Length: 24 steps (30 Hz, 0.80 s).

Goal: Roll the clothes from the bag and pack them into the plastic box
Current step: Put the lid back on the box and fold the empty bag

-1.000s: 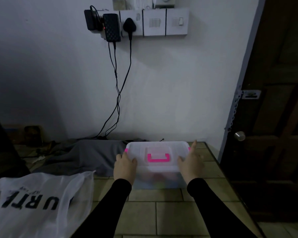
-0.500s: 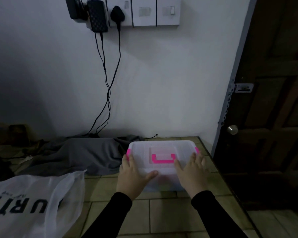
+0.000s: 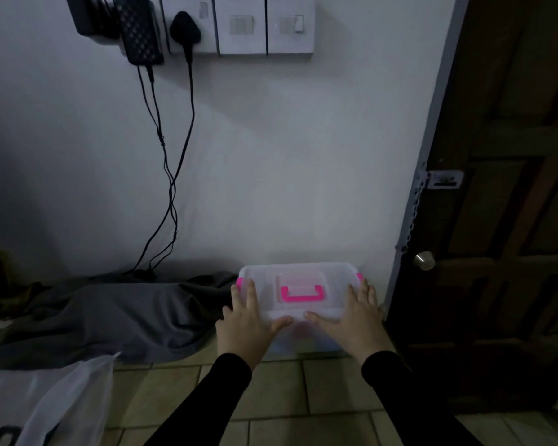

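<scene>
Both grips lie flat, fingers straight, left hand (image 3: 244, 329) and right hand (image 3: 356, 320) pressing the lidded plastic box (image 3: 298, 292) on the tiled floor (image 3: 271, 400); its contents are blurred; left of it, a white bag (image 3: 45, 397), cut off; right, a dark door (image 3: 509, 220).

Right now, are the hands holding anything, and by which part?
Both hands rest on the plastic box: the left hand at its left lid edge, the right hand at the right, fingers straight on top, thumbs along the front rim.
</scene>
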### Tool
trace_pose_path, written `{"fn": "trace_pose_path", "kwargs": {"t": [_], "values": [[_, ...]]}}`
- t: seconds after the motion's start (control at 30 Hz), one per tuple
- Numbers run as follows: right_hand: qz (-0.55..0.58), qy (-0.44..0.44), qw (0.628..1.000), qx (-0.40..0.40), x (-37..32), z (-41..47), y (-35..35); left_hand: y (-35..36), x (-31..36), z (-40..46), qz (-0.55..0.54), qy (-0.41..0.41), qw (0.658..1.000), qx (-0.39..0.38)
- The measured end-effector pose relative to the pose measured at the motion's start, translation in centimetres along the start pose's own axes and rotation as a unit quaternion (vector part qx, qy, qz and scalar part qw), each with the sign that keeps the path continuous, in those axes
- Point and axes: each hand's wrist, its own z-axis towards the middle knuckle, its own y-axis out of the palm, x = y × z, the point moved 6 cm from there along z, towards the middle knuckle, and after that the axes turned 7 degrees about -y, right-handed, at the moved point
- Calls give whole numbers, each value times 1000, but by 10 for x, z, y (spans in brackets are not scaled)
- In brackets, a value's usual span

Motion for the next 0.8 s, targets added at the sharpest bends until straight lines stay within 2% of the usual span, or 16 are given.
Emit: {"fn": "trace_pose_path", "kwargs": {"t": [0.13,0.5,0.6,0.67,0.8], "values": [[2,-4,1000,-8,6,32,5,3,15,23,-21,-1,1000,-16],[7,-18,1000,-9,8,101,18,18,33,85,-44,-12,999,6],[9,-18,1000,-7,8,113,23,31,32,104,-17,13,1000,21],[9,-16,1000,-1,8,115,26,37,33,108,-5,39,999,-2],[11,-16,1000,-3,8,114,24,26,33,102,-147,-11,987,-60]]}}
